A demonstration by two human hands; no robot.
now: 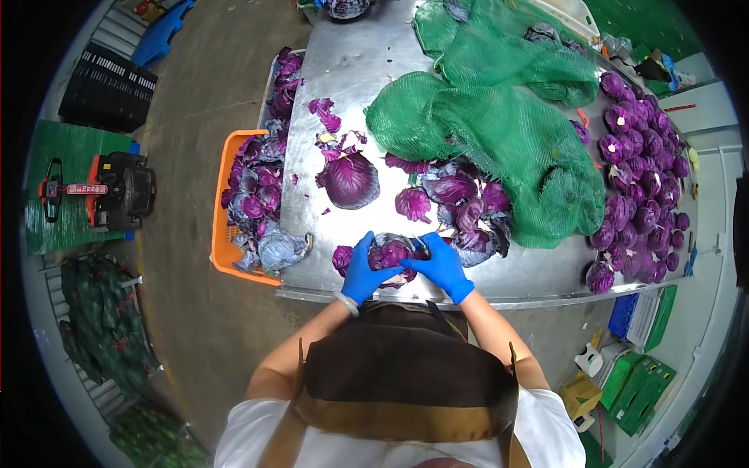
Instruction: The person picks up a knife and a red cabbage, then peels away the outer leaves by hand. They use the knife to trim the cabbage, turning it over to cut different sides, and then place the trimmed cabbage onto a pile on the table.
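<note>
- Purple red cabbage (390, 253) sits at the near edge of the steel table (530, 279); left hand (360, 271) and right hand (443, 265) both clasp it.
- Step, judged: stripping outer leaves.
- Next needs a steady left grip while the right peels.

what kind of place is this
Likely a vegetable trimming or packing shed: a stainless steel table piled with round purple cabbage heads, green mesh sacks, an orange plastic crate of stripped purple leaves beside it. The blue-gloved left hand and right hand hold one purple cabbage.
</note>
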